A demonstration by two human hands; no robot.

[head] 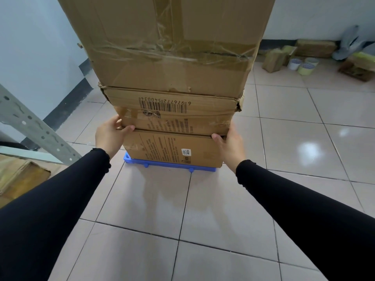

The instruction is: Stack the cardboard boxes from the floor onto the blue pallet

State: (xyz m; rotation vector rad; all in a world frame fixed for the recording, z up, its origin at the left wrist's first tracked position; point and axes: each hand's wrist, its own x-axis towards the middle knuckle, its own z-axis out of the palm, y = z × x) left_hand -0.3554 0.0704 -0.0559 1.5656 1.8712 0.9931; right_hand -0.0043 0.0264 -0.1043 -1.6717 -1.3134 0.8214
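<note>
Three cardboard boxes stand stacked on the blue pallet (162, 164). The bottom box (172, 149) carries printed text and labels. The middle box (174, 112) shows an upside-down barcode. The large top box (168, 41) is wrapped in clear tape and runs out of the frame's top. My left hand (108, 135) grips the lower left corner of the middle box, thumb on its front. My right hand (231, 144) presses the right side at the seam between the middle and bottom boxes, thumb on the front.
A grey perforated metal rack post (30, 124) leans at the left, with flattened cardboard (18, 175) below it. Small packages (274, 59), tape rolls (304, 64) and another box (357, 69) lie at the back right wall. Tiled floor (182, 230) stretches in front.
</note>
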